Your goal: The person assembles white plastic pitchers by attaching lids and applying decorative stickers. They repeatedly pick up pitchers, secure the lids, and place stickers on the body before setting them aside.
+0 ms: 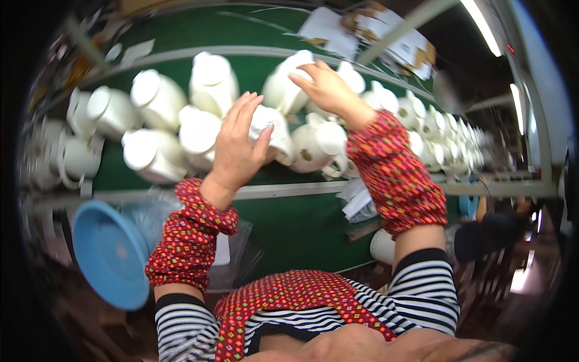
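Rows of white ceramic jugs stand on a green-topped bench in front of me. My left hand (237,145) has its fingers stretched out and the thumb apart. It is beside a front-row jug (278,140); whether it touches the jug I cannot tell. Farther off and to the right, my right hand (330,89) has thumb and fingers at the upper part of a back-row jug (282,85), gripping it near the top. Right of my left hand stands another jug (321,145) with a dark patterned mark on its side.
More jugs (158,93) fill the left, and a long double row (434,130) runs off to the right. A metal rail (283,189) edges the bench. At lower left is a blue basin (108,253) beside clear plastic. Papers and cardboard (392,39) lie at the back.
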A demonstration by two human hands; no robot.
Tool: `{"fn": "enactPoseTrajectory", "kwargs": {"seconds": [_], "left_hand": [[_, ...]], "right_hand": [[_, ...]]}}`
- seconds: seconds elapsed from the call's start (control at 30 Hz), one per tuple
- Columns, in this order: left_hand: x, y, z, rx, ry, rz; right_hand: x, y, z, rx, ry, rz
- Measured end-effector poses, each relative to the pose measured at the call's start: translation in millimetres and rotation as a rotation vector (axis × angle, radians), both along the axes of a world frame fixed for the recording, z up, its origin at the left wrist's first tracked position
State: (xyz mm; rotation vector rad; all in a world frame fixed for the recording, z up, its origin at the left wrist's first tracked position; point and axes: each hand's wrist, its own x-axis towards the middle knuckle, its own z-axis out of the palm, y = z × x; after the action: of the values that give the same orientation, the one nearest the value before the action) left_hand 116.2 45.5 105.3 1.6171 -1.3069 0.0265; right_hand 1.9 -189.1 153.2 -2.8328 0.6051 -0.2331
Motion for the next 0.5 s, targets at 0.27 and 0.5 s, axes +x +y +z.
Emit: {"fn": "enactPoseTrajectory", "kwargs": {"seconds": [0.27,0.5], "left_hand": [[-74,31,-70,0.068,0.356,0.112],[-64,-19,-105,0.067,0.356,0.200]], "right_hand": [[-2,104,24,-0.189,0.255,0.154],[20,80,9,0.013,0.356,0.272]]}}
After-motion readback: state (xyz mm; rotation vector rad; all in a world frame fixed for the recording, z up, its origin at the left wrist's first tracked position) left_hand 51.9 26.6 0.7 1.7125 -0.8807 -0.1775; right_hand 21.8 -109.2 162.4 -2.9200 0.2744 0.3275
